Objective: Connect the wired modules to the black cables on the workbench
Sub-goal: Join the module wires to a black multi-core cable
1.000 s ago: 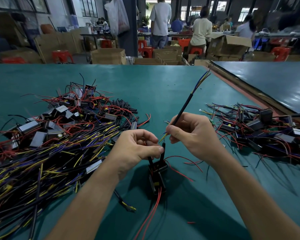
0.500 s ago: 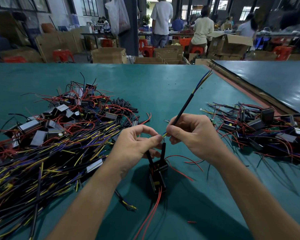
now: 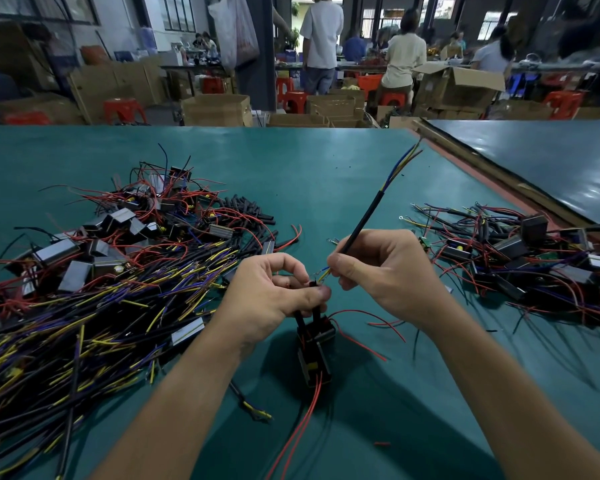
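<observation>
Well, the only containers are cardboard boxes on the floor beyond the worktop [image 3: 326, 168]. One open box [image 3: 465, 88] at the far right has its flaps raised, and its contents cannot be made out. The squat box [image 3: 219, 109] near the pillar shows nothing inside either.

On the worktop the left hand [image 3: 267, 299] pinches the upright black leads [image 3: 316, 315] of a module [image 3: 314, 351] between its thumb and curled fingers. The module stands on the green surface just below that hand, and its red wires [image 3: 302, 424] trail toward the near edge. The right hand [image 3: 385, 271] is closed round a black cable [image 3: 368, 216] that slants up and away. The cable's stripped coloured ends sit just above the left thumb, and the two hands are close together, almost touching.

A heap of loose cables and modules [image 3: 84, 323] lies to the left, and a smaller tangle [image 3: 516, 251] to the right.

Half a second ago the left thumb and forefinger reached up to the cable's bare ends. Now the thumb is lower, pressed on the tops of the leads. The right hand and the cable keep the same place and tilt.
</observation>
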Demonstrator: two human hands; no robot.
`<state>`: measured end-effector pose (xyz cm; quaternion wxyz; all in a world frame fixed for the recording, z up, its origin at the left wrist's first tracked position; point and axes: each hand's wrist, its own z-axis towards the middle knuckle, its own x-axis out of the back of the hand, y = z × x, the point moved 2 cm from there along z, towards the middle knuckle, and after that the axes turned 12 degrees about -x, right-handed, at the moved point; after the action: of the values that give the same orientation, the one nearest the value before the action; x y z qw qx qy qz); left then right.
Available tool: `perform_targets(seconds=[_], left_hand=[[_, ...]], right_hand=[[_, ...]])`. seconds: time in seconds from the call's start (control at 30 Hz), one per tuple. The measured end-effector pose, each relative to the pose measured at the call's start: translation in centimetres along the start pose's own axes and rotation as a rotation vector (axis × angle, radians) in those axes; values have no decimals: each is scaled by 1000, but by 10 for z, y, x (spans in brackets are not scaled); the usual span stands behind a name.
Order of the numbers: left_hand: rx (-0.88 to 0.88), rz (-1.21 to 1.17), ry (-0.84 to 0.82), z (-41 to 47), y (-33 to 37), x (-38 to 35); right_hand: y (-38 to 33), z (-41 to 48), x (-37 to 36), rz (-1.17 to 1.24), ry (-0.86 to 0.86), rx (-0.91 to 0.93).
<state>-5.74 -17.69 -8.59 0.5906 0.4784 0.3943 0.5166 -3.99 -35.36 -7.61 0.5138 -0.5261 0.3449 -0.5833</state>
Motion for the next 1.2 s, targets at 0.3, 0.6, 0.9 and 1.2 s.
perform_targets(seconds=[0.3,0.6,0.9,1.2], left_hand=[[90,-26,-118,-1,-2,1],[4,22,-85,-2,2,1],[77,-26,-45,0,5,4],[153,-123,-51,-1,6,10]], right_hand=[[-2,-1,2,-7,53,8],[-1,-2,1,-23,69,0],[-1,0,3,-19,43,-33],[1,0,1,-20,37,-49]])
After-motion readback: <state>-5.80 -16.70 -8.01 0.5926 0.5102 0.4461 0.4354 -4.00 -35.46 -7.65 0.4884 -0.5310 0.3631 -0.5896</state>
